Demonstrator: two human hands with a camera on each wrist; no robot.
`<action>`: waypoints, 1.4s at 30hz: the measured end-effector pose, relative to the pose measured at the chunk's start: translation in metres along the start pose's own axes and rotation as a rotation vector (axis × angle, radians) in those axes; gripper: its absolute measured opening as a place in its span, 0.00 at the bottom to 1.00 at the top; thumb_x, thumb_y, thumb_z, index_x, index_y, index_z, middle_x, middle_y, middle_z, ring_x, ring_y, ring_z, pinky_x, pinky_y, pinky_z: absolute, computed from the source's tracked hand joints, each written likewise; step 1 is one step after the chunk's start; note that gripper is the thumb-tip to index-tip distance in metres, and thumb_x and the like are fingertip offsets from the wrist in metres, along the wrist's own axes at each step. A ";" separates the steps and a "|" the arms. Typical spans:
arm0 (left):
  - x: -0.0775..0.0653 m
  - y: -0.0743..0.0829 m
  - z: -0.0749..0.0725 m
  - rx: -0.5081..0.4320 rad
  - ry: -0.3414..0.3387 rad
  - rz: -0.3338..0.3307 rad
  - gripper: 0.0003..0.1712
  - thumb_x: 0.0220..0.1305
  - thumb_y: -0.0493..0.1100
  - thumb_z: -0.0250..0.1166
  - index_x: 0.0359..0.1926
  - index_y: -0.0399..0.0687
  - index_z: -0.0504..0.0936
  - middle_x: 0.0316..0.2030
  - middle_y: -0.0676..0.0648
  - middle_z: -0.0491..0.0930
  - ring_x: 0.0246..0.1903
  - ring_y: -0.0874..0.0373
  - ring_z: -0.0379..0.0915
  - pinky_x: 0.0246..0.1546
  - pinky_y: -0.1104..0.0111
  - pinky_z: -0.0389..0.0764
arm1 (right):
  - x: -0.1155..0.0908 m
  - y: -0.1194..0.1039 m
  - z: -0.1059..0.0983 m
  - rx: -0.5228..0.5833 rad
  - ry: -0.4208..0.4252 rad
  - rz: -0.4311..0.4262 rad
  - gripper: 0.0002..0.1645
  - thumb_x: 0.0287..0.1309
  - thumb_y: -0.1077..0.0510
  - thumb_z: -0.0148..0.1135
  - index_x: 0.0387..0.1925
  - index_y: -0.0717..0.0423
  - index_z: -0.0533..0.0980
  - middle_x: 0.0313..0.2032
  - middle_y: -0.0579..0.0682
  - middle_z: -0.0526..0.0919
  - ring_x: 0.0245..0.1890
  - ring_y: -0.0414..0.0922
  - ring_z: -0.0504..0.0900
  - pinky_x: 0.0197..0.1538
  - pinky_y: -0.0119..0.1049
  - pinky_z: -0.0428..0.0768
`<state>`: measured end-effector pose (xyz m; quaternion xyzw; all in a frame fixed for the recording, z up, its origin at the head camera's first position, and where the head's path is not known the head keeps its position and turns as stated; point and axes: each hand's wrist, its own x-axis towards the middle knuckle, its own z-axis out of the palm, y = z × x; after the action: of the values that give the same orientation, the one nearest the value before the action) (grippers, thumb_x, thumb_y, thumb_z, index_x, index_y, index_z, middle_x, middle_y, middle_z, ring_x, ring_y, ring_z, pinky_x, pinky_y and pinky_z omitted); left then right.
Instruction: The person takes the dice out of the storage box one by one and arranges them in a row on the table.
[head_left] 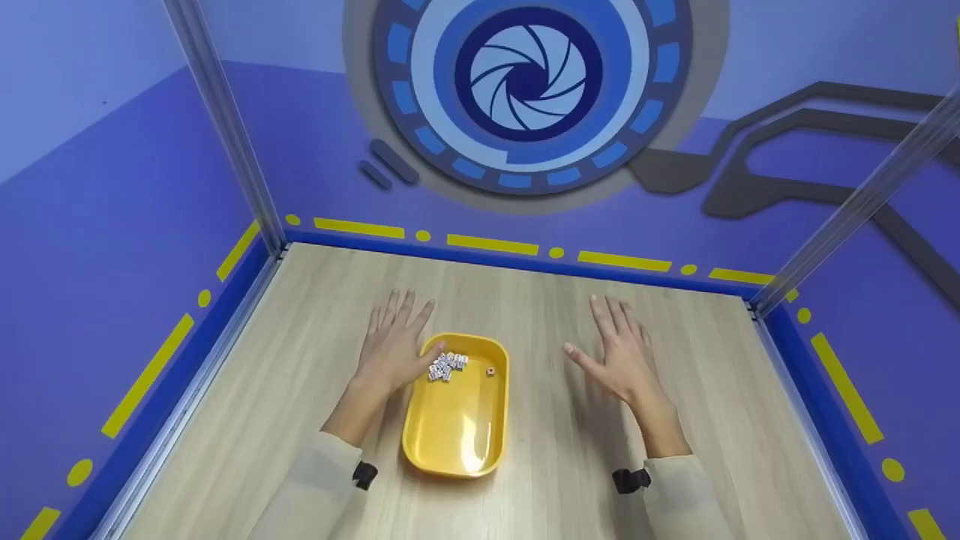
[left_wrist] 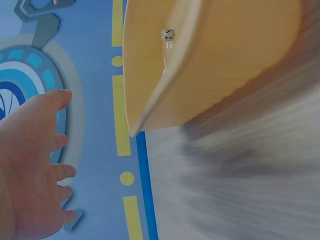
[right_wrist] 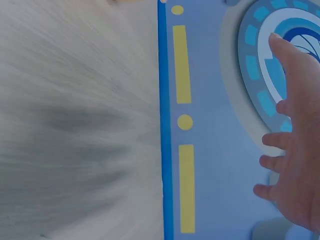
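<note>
A yellow tray (head_left: 454, 450) with rounded corners lies on the wooden tabletop. Several small white dice (head_left: 447, 366) are bunched near its far left corner. One die (head_left: 490, 371) sits apart by the right wall; the left wrist view also shows a die (left_wrist: 168, 35) past the tray's wall (left_wrist: 220, 65). My left hand (head_left: 390, 349) is held with fingers spread over the tray's left side, its thumb overlapping the dice in the head view. To the right of the tray, my right hand (head_left: 626, 358) hovers above the table, fingers extended and holding nothing.
Blue panels with yellow dashes enclose the wooden table (head_left: 540, 450) at the back and both sides. Metal posts (head_left: 232, 127) stand at the back corners. Black bands (head_left: 630, 480) are worn at both wrists, by the light sleeves.
</note>
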<state>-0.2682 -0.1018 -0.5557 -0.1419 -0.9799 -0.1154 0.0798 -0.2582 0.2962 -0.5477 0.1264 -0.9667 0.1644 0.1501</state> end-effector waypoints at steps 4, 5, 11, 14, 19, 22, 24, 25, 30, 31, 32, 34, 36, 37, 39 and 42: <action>-0.008 -0.004 0.000 -0.037 -0.008 -0.002 0.45 0.67 0.70 0.53 0.78 0.62 0.52 0.78 0.44 0.42 0.77 0.44 0.29 0.74 0.45 0.37 | 0.001 -0.011 0.009 0.040 -0.002 -0.038 0.57 0.56 0.23 0.56 0.79 0.40 0.49 0.77 0.53 0.50 0.76 0.59 0.47 0.69 0.69 0.51; -0.010 -0.005 0.001 -0.053 -0.016 -0.011 0.45 0.67 0.69 0.54 0.78 0.62 0.51 0.78 0.45 0.43 0.77 0.45 0.30 0.74 0.45 0.38 | 0.002 -0.014 0.013 0.052 -0.009 -0.042 0.57 0.56 0.23 0.56 0.78 0.40 0.49 0.77 0.53 0.50 0.76 0.59 0.47 0.69 0.69 0.52; -0.023 -0.012 0.014 -0.272 -0.107 -0.069 0.46 0.68 0.65 0.57 0.79 0.58 0.50 0.78 0.46 0.46 0.77 0.46 0.35 0.73 0.47 0.47 | 0.003 -0.035 0.033 0.174 -0.059 -0.054 0.54 0.56 0.24 0.57 0.77 0.41 0.54 0.77 0.49 0.53 0.74 0.58 0.55 0.67 0.67 0.60; -0.029 -0.016 0.023 -0.408 -0.130 -0.101 0.44 0.69 0.62 0.58 0.78 0.55 0.52 0.77 0.45 0.51 0.76 0.45 0.42 0.73 0.48 0.51 | 0.005 -0.044 0.043 0.239 -0.078 -0.057 0.53 0.56 0.25 0.59 0.77 0.40 0.55 0.76 0.46 0.55 0.73 0.54 0.58 0.67 0.64 0.63; -0.038 -0.020 0.035 -0.666 -0.136 -0.217 0.39 0.70 0.57 0.60 0.76 0.52 0.58 0.72 0.44 0.63 0.71 0.45 0.58 0.70 0.50 0.61 | 0.008 -0.060 0.061 0.353 -0.124 -0.075 0.51 0.56 0.26 0.60 0.75 0.41 0.60 0.73 0.44 0.61 0.71 0.50 0.62 0.67 0.61 0.65; -0.041 -0.019 0.040 -0.815 -0.131 -0.289 0.36 0.70 0.53 0.61 0.74 0.49 0.62 0.67 0.42 0.70 0.66 0.45 0.66 0.67 0.51 0.66 | 0.008 -0.070 0.070 0.433 -0.153 -0.073 0.48 0.55 0.28 0.63 0.73 0.41 0.63 0.69 0.42 0.65 0.68 0.47 0.67 0.66 0.57 0.69; -0.042 -0.017 0.043 -0.896 -0.136 -0.332 0.34 0.70 0.51 0.61 0.72 0.47 0.65 0.64 0.41 0.73 0.63 0.46 0.70 0.65 0.53 0.69 | 0.009 -0.078 0.075 0.475 -0.160 -0.077 0.47 0.55 0.29 0.65 0.71 0.40 0.64 0.66 0.41 0.68 0.65 0.46 0.69 0.64 0.53 0.72; -0.043 -0.017 0.045 -0.933 -0.138 -0.343 0.32 0.70 0.49 0.61 0.71 0.46 0.66 0.62 0.41 0.74 0.62 0.46 0.71 0.64 0.53 0.70 | 0.010 -0.083 0.078 0.496 -0.165 -0.085 0.46 0.55 0.31 0.66 0.71 0.41 0.65 0.65 0.42 0.69 0.63 0.46 0.71 0.63 0.51 0.73; -0.045 -0.016 0.054 -1.049 -0.154 -0.357 0.27 0.72 0.42 0.59 0.69 0.41 0.68 0.59 0.40 0.75 0.60 0.46 0.72 0.62 0.53 0.72 | 0.017 -0.105 0.093 0.607 -0.171 -0.146 0.41 0.57 0.36 0.68 0.67 0.50 0.69 0.58 0.49 0.75 0.57 0.53 0.75 0.59 0.51 0.77; -0.045 -0.016 0.055 -1.066 -0.159 -0.358 0.26 0.73 0.41 0.58 0.68 0.40 0.68 0.59 0.39 0.75 0.60 0.45 0.71 0.62 0.53 0.72 | 0.018 -0.109 0.097 0.629 -0.177 -0.148 0.40 0.58 0.38 0.68 0.66 0.51 0.69 0.56 0.49 0.75 0.56 0.54 0.76 0.58 0.51 0.78; -0.045 -0.016 0.055 -1.083 -0.166 -0.362 0.26 0.73 0.41 0.57 0.68 0.40 0.68 0.59 0.39 0.75 0.61 0.45 0.71 0.62 0.54 0.73 | 0.019 -0.113 0.100 0.652 -0.179 -0.149 0.40 0.58 0.39 0.69 0.66 0.53 0.70 0.55 0.49 0.76 0.56 0.54 0.76 0.58 0.51 0.78; -0.044 -0.017 0.055 -1.128 -0.186 -0.371 0.26 0.73 0.40 0.56 0.69 0.41 0.67 0.61 0.38 0.74 0.61 0.45 0.71 0.61 0.54 0.74 | 0.020 -0.120 0.106 0.679 -0.185 -0.142 0.39 0.57 0.41 0.70 0.65 0.54 0.70 0.54 0.48 0.76 0.55 0.52 0.77 0.58 0.50 0.78; -0.044 -0.017 0.054 -1.182 -0.211 -0.372 0.26 0.74 0.40 0.55 0.70 0.41 0.66 0.62 0.37 0.73 0.61 0.43 0.71 0.59 0.54 0.76 | 0.020 -0.125 0.112 0.704 -0.191 -0.133 0.38 0.57 0.45 0.71 0.64 0.56 0.71 0.53 0.50 0.77 0.54 0.52 0.77 0.58 0.49 0.79; -0.044 -0.017 0.054 -1.209 -0.224 -0.371 0.27 0.74 0.40 0.55 0.70 0.41 0.65 0.62 0.36 0.72 0.61 0.42 0.71 0.58 0.53 0.77 | 0.020 -0.127 0.114 0.710 -0.194 -0.130 0.37 0.56 0.46 0.72 0.63 0.56 0.71 0.53 0.50 0.77 0.54 0.52 0.77 0.57 0.48 0.79; -0.043 -0.017 0.053 -1.246 -0.247 -0.360 0.27 0.74 0.39 0.54 0.71 0.41 0.64 0.63 0.34 0.71 0.61 0.40 0.70 0.57 0.51 0.77 | 0.020 -0.129 0.118 0.718 -0.200 -0.129 0.36 0.55 0.48 0.73 0.62 0.57 0.72 0.53 0.53 0.77 0.54 0.54 0.78 0.56 0.49 0.80; -0.044 -0.017 0.053 -1.277 -0.271 -0.340 0.28 0.75 0.39 0.53 0.72 0.40 0.62 0.64 0.32 0.69 0.61 0.37 0.70 0.56 0.49 0.77 | 0.019 -0.131 0.122 0.719 -0.205 -0.123 0.34 0.54 0.50 0.75 0.59 0.59 0.74 0.51 0.54 0.78 0.53 0.56 0.79 0.55 0.50 0.80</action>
<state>-0.2386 -0.1162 -0.6183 -0.0181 -0.7295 -0.6641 -0.1625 -0.2682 0.1296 -0.6148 0.2447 -0.8479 0.4703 0.0082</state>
